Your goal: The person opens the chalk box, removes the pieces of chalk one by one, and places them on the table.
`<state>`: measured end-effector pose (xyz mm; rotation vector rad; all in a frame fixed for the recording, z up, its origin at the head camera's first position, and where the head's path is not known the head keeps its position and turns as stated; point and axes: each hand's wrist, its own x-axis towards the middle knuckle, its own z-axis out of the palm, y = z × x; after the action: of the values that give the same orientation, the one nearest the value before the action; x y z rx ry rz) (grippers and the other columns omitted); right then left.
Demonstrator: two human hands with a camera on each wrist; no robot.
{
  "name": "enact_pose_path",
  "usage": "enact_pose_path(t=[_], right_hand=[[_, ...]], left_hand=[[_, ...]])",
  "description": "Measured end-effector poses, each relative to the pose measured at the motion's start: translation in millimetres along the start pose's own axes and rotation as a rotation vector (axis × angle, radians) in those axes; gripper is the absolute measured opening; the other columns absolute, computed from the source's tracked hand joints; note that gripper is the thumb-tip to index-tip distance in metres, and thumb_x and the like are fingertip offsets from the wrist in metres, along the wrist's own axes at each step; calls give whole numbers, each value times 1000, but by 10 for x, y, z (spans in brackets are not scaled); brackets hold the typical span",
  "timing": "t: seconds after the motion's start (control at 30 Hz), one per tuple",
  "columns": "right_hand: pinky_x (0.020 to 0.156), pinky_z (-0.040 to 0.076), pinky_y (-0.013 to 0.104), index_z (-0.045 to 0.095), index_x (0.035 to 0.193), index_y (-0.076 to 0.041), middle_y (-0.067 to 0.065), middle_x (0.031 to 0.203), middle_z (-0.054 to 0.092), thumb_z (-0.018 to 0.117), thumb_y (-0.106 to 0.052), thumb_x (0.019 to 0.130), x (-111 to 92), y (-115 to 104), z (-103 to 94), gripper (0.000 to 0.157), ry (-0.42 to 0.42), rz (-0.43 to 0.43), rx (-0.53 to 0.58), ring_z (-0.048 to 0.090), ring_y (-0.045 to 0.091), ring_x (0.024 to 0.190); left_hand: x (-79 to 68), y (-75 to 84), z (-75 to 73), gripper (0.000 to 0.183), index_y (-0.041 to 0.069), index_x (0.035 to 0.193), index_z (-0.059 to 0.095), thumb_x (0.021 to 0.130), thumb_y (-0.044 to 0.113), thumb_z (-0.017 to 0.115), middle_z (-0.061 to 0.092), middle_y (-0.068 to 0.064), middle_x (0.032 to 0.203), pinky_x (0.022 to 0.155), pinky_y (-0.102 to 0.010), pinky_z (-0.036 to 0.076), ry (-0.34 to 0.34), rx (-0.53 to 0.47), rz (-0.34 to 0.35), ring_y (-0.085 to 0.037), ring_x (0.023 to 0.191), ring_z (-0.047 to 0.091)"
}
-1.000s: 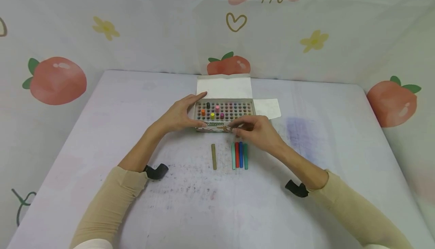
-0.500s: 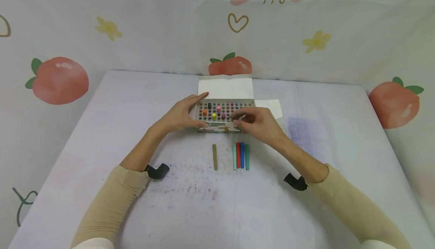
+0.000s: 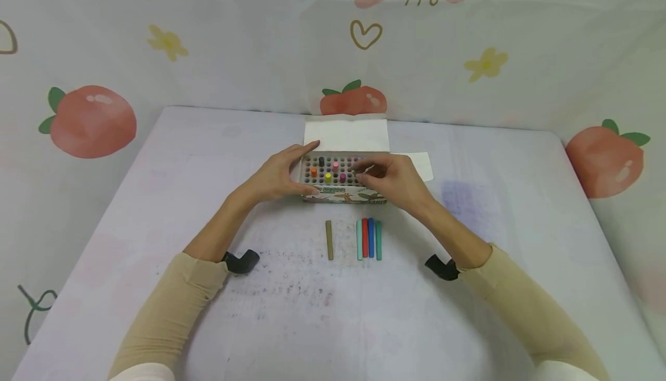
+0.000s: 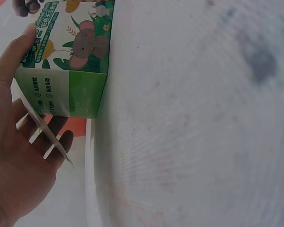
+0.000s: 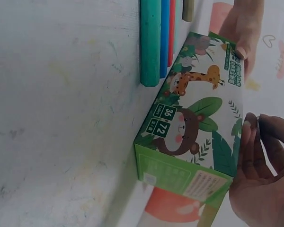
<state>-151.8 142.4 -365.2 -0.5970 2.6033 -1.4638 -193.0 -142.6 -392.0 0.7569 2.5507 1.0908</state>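
A cardboard box (image 3: 343, 197) printed with cartoon animals stands with its lid up. Its top has rows of round holes, with several coloured sticks poking up, among them a yellow stick (image 3: 328, 177) and an orange stick (image 3: 314, 172). My left hand (image 3: 273, 177) grips the box's left end, thumb along the front and forefinger at the back. Over the right part of the holes is my right hand (image 3: 398, 180), fingers loosely bent, thumb and forefinger tips slightly apart. In the right wrist view those fingertips (image 5: 249, 124) lie at the box's top edge, which hides what is beneath.
In front of the box lie a light green stick (image 3: 359, 240), a red stick (image 3: 365, 238), a blue stick (image 3: 371, 238) and a green stick (image 3: 378, 240), side by side. An olive stick (image 3: 329, 240) lies apart to their left. A side flap (image 3: 421, 165) sticks out right.
My right hand has moved from the box's front face up and back over the holes at its right. The left hand keeps its grip, and the loose sticks stay put.
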Motion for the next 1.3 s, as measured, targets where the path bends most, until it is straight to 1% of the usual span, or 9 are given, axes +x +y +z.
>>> enact_pose_path(t=[0.17,0.37,0.47,0.63,0.8,1.03,1.2,1.3], right_hand=[[77,56,33,75,109,-10,1,103,73,71,-9,92,61,22,31,18,-26,11,-13,69,15,87],[78,56,33,74,112,-10,0,103,73,72,-12,92,140,-13,59,20,-84,85,-101,69,16,91],[78,56,34,75,111,-11,0,104,73,71,-13,91,174,-39,72,21,-102,110,-131,69,17,91],[78,55,33,75,109,-12,0,102,73,72,-13,91,201,-63,87,19,-124,121,-151,68,15,90],[78,54,33,75,108,-13,-1,99,73,73,-15,90,217,-70,95,18,-143,137,-160,68,13,88],[77,53,33,76,108,-14,-1,99,73,74,-15,90,242,-73,85,18,-181,141,-173,67,14,89],[73,52,32,78,109,-15,-1,102,73,72,-15,92,274,-73,70,19,-219,153,-184,67,14,88],[72,50,32,79,110,-17,-1,104,73,73,-19,92,291,-68,73,19,-223,166,-196,66,14,88]], left_hand=[[1,-11,6,105,24,158,29,73,37,89,47,-8,144,110,-52,32,3,-5,2,-26,133,43],[9,-19,10,104,25,158,29,74,37,89,48,-6,142,110,-49,33,7,-4,-1,-23,131,44],[8,-15,10,105,25,158,29,73,37,89,49,-6,140,109,-49,34,4,-7,-3,-23,128,45],[8,-12,14,105,25,158,28,73,38,89,49,-6,140,108,-50,35,0,-6,-4,-23,126,46],[17,-28,24,104,27,158,29,74,38,89,49,-5,139,107,-48,36,12,-7,-6,-21,125,46],[29,-50,30,104,26,158,29,74,37,89,49,-5,139,107,-48,36,15,-2,2,-21,125,46],[24,-70,28,104,26,158,30,74,36,89,51,-4,135,102,-46,38,20,-4,-3,-21,116,48],[23,-72,30,104,26,158,29,74,36,89,51,-5,134,100,-46,39,19,-6,-1,-21,114,48]])
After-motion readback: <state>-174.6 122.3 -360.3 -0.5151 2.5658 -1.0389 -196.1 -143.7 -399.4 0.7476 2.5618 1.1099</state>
